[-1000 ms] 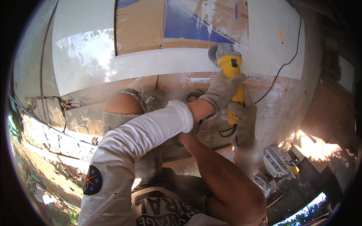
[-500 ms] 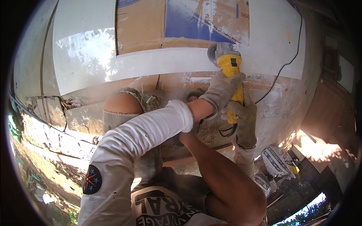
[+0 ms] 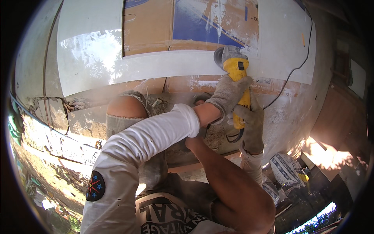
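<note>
Head view, upper centre: I see left hand (image 3: 230,91) and right hand (image 3: 251,124) clamped on yellow angle grinder (image 3: 237,74), cutting white panel (image 3: 194,64); next, steady advance along the edge.

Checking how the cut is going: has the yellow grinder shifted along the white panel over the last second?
No. The yellow grinder sits at the same spot on the white panel, just under the cardboard's lower edge, with both gloved hands placed alike.

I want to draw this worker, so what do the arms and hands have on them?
Both hands wear grey knitted work gloves with ribbed cuffs, dusty and worn: the left hand and the right hand. The left arm has a long white sleeve with a round dark patch bearing small coloured stars near the shoulder. The right forearm has no sleeve.
</note>
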`<act>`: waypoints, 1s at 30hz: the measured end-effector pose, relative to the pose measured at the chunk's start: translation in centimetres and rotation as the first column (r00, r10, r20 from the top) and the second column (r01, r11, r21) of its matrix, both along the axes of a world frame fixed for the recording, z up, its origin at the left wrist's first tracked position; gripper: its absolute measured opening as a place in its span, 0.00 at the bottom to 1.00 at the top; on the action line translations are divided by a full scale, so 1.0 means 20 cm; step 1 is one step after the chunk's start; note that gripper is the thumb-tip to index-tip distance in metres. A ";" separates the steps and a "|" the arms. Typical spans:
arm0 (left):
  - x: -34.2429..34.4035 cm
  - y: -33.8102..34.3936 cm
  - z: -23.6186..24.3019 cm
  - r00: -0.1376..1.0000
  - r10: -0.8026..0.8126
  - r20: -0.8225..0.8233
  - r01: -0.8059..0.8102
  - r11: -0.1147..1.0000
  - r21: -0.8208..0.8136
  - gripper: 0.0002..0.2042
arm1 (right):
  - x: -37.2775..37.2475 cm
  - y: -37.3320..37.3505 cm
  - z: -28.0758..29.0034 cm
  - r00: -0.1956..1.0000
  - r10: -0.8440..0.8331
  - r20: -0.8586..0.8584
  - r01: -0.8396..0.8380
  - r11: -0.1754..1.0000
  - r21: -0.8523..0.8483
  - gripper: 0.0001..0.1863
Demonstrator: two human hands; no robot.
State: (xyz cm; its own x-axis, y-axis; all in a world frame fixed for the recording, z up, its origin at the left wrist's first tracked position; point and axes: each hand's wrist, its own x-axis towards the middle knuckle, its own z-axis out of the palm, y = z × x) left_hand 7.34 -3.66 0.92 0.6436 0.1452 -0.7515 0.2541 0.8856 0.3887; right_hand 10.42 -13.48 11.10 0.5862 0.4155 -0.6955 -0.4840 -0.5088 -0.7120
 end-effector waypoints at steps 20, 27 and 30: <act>0.07 0.02 0.05 0.985 -0.166 0.051 0.158 0.978 0.133 0.20 | 0.00 -0.06 0.01 0.994 -0.021 0.111 0.028 0.997 -0.066 0.32; 0.00 0.01 0.03 0.999 -0.049 0.011 0.049 0.998 0.036 0.18 | -0.02 -0.01 0.04 0.997 0.046 0.057 -0.040 0.995 -0.096 0.27; -0.02 0.04 0.02 0.998 -0.056 -0.017 0.056 0.997 0.048 0.18 | -0.03 0.02 0.04 0.997 0.052 0.051 -0.049 0.997 -0.063 0.28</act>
State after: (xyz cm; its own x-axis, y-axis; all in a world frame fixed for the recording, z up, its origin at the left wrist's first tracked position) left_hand 7.02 -2.88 1.29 0.6396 0.1460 -0.7547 0.3094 0.8499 0.4266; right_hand 9.85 -13.12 11.86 0.6017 0.4028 -0.6897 -0.4196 -0.5753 -0.7021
